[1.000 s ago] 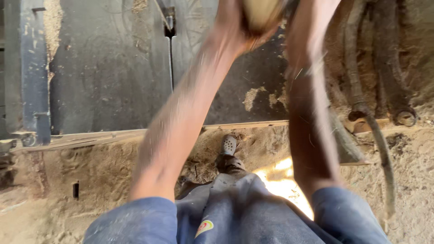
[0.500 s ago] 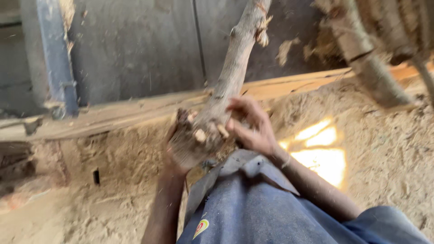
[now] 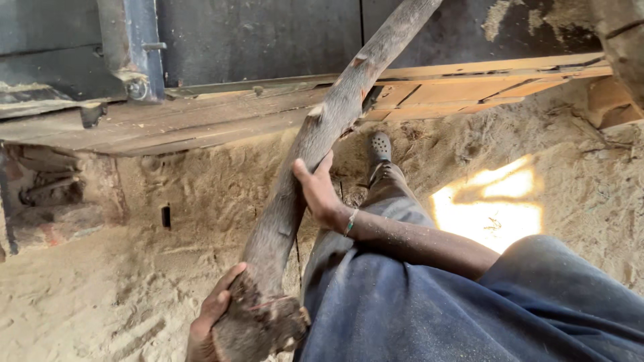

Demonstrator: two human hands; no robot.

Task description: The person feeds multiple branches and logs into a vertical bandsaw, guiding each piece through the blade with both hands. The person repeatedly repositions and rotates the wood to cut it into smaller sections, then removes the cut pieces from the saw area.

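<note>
A long rough wooden log point(image 3: 322, 141) slants from the lower middle up to the top edge, its far part leaning over a plank ledge. My left hand point(image 3: 213, 315) cups the thick ragged near end from the left. My right hand point(image 3: 318, 191) presses on the log's right side about halfway up, fingers wrapped over the bark; a thin bracelet sits on that wrist. My blue-trousered leg and a dark perforated clog point(image 3: 380, 146) stand right behind the log.
Sawdust point(image 3: 100, 288) covers the ground. A ledge of wooden planks point(image 3: 201, 117) runs across, with a dark metal wall and a steel post point(image 3: 137, 47) behind it. A sunlit patch point(image 3: 493, 204) lies at right. A rusty machine part point(image 3: 40, 201) sits at left.
The log has come down from overhead and now lies lower and more slanted. My left hand has slid to the butt end; my right hand has shifted up its side.
</note>
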